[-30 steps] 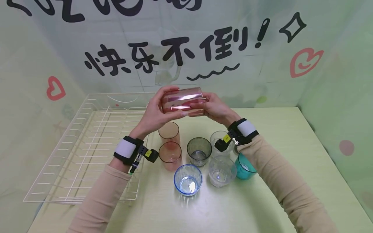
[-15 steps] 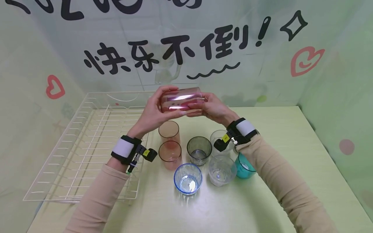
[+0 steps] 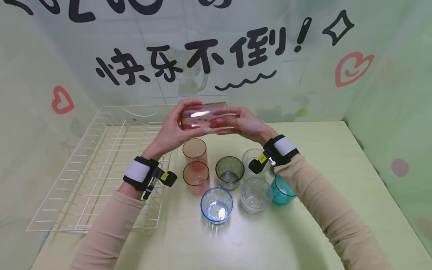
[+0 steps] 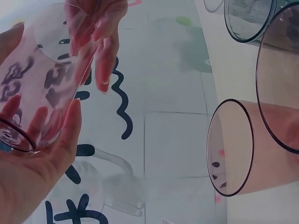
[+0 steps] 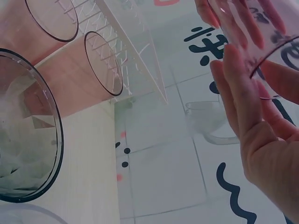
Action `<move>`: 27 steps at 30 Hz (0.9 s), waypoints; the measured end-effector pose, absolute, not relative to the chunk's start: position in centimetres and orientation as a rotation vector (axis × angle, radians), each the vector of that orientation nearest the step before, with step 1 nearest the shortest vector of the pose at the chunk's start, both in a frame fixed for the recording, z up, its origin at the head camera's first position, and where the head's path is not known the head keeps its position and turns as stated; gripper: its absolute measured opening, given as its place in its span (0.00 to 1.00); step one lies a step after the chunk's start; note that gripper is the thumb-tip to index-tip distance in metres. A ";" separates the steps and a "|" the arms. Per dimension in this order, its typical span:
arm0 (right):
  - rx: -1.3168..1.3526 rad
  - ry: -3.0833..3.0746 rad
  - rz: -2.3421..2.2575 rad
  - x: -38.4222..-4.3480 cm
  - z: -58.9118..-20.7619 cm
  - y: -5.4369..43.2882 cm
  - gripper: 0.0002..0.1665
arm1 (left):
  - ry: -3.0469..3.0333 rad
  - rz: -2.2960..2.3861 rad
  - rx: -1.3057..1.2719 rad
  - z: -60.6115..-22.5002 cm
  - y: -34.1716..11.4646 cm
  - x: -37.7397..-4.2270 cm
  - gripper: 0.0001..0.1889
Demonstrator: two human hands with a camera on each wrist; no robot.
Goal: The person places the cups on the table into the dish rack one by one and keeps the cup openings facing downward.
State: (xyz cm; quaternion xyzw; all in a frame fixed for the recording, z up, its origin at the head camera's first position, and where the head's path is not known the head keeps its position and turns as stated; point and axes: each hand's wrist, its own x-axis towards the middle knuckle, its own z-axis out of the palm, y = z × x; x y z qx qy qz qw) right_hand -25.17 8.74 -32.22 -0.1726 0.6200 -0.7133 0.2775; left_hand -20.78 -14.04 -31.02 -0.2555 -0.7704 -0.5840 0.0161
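Note:
A pink transparent drinking glass (image 3: 197, 117) is held sideways above the table in the head view, between both hands. My left hand (image 3: 170, 127) grips its left end, with the thumb below and the fingers over the top. My right hand (image 3: 249, 125) holds the right end, its fingers along the side. In the left wrist view the glass (image 4: 42, 88) is see-through, and fingers show behind its wall. In the right wrist view my right hand (image 5: 261, 140) is at the dark rim; part of the glass lies outside that view.
A white wire rack (image 3: 101, 180) stands on the left of the table (image 3: 341, 180). Below the hands stand an orange glass (image 3: 195, 148), a reddish glass (image 3: 196, 176), a grey glass (image 3: 230, 172), a blue-rimmed glass (image 3: 217, 205), clear glasses (image 3: 256, 195) and a teal glass (image 3: 282, 190).
The pink glass and my left hand have shifted slightly left. The fingers of my right hand now reach further along the glass. The standing glasses and the rack keep their places.

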 end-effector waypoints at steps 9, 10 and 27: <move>-0.441 1.769 -1.867 -25.3 -32.3 9.2 0.25 | -2.445 -1.771 -0.734 -30.8 -15.0 -20.7 0.35; -0.435 1.776 -1.865 -25.2 -32.3 9.3 0.24 | -2.453 -1.759 -0.731 -30.7 -15.2 -20.7 0.35; -0.367 1.833 -1.888 -25.5 -32.8 10.0 0.23 | -2.589 -1.508 -0.568 -29.9 -18.1 -19.7 0.37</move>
